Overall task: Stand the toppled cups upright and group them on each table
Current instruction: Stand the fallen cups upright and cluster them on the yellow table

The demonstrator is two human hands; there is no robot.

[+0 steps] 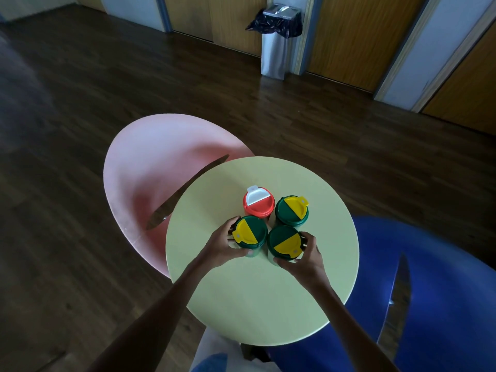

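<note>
On the worktop (241, 304) four upright cups cluster close together: the left hand (224, 244) curls its fingers (233, 222) round the 7 o'clock cup (249, 232), the right hand (304, 260) round the 5 o'clock cup (285, 242), with the red cup (259, 204) at 11 and the green cup (292, 210) at 1.

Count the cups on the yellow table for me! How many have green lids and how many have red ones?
Green and yellow lid cups: 3
Red and white lid cup: 1
Total: 4 cups, all standing upright
</note>
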